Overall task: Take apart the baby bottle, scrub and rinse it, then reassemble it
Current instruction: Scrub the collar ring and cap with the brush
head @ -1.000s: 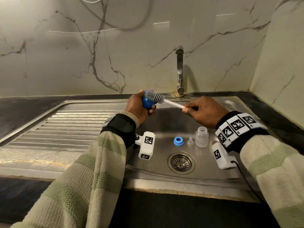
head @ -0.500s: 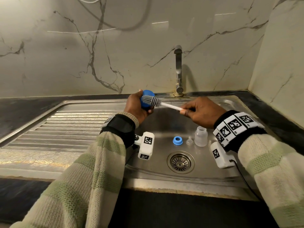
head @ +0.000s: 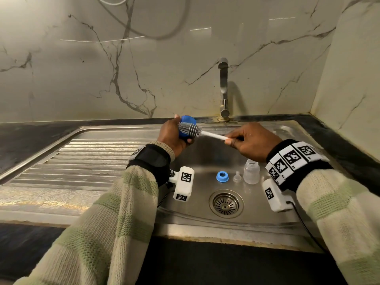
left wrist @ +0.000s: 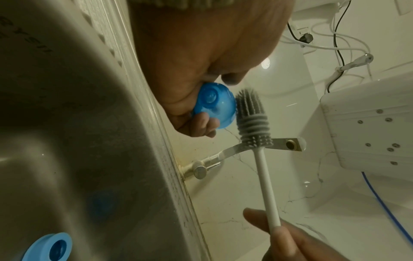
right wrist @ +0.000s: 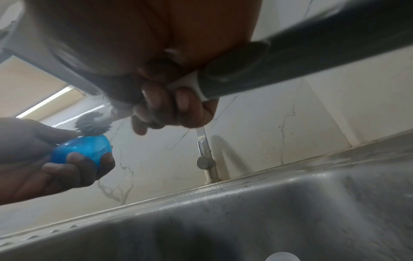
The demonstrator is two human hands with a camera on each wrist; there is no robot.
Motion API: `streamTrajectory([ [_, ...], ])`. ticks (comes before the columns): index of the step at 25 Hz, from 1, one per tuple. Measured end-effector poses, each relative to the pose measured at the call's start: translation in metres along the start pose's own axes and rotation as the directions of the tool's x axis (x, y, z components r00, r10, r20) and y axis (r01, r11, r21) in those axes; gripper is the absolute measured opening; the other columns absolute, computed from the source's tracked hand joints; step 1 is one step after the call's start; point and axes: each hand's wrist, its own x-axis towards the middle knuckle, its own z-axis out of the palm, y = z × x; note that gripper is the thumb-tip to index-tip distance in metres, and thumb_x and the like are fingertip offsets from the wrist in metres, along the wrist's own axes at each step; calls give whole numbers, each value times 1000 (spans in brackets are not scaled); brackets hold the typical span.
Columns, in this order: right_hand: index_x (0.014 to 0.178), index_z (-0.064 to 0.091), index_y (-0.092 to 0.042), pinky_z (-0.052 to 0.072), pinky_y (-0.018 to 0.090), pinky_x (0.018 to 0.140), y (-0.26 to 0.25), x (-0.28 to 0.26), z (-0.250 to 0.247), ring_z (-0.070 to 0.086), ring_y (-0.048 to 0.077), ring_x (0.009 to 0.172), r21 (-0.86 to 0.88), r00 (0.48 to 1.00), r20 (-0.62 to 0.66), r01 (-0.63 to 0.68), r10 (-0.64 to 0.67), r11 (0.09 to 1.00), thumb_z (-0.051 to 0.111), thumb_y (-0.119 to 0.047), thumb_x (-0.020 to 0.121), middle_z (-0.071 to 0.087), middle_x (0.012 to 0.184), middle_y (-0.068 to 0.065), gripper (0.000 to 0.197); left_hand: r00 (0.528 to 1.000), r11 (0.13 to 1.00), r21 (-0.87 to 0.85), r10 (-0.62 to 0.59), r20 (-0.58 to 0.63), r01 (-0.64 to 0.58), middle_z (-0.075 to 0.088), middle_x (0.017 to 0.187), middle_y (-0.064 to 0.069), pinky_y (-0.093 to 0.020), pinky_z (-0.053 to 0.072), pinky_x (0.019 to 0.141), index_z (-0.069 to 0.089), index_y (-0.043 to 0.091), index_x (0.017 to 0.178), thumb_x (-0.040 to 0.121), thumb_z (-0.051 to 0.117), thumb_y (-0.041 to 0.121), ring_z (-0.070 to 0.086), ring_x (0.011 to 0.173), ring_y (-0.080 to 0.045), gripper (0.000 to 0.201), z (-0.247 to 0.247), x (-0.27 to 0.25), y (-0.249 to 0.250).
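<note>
My left hand (head: 174, 135) grips the blue dome cap (head: 187, 122) (left wrist: 214, 107) (right wrist: 82, 150) of the baby bottle above the sink's back left. My right hand (head: 249, 144) holds the white handle of a bottle brush; its grey bristle head (head: 189, 129) (left wrist: 251, 114) (right wrist: 92, 124) lies against the cap's outside. On the sink floor stand the blue screw ring (head: 222, 177) (left wrist: 48, 247), the clear teat (head: 237, 177) and the clear bottle body (head: 251, 171), side by side behind the drain.
A steel tap (head: 223, 89) rises behind the sink basin (head: 185, 210), its spout dry. The drain (head: 225, 203) lies in front of the bottle parts. A ribbed draining board (head: 82, 157) stretches left. Marble walls close the back and right.
The brush head has slid left across the blue cap, from its right edge to over its front. Both hands have kept their grips, and the parts on the sink floor have not moved.
</note>
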Motion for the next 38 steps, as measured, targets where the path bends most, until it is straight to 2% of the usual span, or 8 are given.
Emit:
streamTrajectory([
  [5, 104, 75, -19, 39, 24, 54, -1, 1, -2, 52, 12, 59, -4, 1000, -15, 5, -5, 1000, 59, -27, 95, 64, 68, -2, 20, 999, 1000, 28, -4, 48, 3, 59, 83, -12, -25, 40, 51, 55, 5, 109, 102, 40, 37, 50, 61, -17, 36, 1, -6, 2],
  [13, 97, 76, -18, 40, 27, 56, 3, 0, -3, 52, 15, 59, -19, 999, -50, -9, 9, 1000, 59, -27, 95, 66, 68, 4, 19, 1000, 999, -28, 18, -15, -18, 58, 96, -16, -30, 46, 55, 50, 6, 116, 103, 41, 31, 54, 67, -21, 30, 4, -6, 2],
  [16, 106, 75, -21, 41, 20, 58, -1, -2, 1, 56, 10, 65, 22, 998, 60, -4, 3, 1000, 61, -25, 94, 70, 78, -3, 19, 997, 996, -85, 27, -75, -33, 59, 108, -17, -32, 56, 57, 53, 4, 130, 104, 44, 31, 62, 78, -25, 38, 4, -1, 0],
  [18, 103, 75, -21, 39, 18, 55, -1, -2, 2, 53, 9, 60, 17, 1000, 30, -9, 8, 1000, 60, -25, 95, 67, 72, -5, 18, 998, 996, -75, 36, -55, -40, 60, 106, -17, -31, 57, 56, 60, 8, 123, 106, 40, 32, 62, 78, -24, 36, 3, -1, 2],
  [22, 95, 76, -12, 40, 27, 55, 2, 1, 1, 58, 25, 64, -18, 999, -47, -11, 10, 1000, 60, -26, 95, 69, 73, 10, 21, 1000, 999, -32, 24, -9, -25, 62, 94, -18, -28, 50, 51, 51, 8, 120, 106, 36, 41, 59, 64, -22, 39, 2, -2, 0],
  [27, 97, 76, -17, 44, 28, 58, 1, -1, -1, 60, 27, 68, 13, 999, -43, -4, 5, 1000, 60, -26, 95, 70, 74, 8, 19, 1000, 1000, -1, 1, 21, -1, 61, 92, -14, -29, 49, 52, 53, 7, 116, 102, 44, 40, 59, 67, -20, 37, 3, -2, 1],
  [31, 101, 76, -18, 39, 22, 54, -2, -1, 1, 51, 12, 58, 11, 999, -34, 1, 0, 1000, 60, -25, 95, 67, 70, 2, 19, 998, 999, -8, 36, -58, -36, 64, 95, -15, -29, 49, 56, 52, 8, 121, 102, 45, 36, 60, 71, -21, 34, 1, -1, 1],
  [38, 97, 76, -16, 39, 25, 54, 0, 0, -2, 53, 14, 59, -33, 999, -35, -10, 9, 999, 59, -29, 95, 66, 68, 4, 21, 998, 997, -69, 38, -49, -41, 64, 102, -16, -30, 54, 56, 55, 6, 125, 106, 38, 39, 63, 79, -26, 41, 5, -3, 2],
])
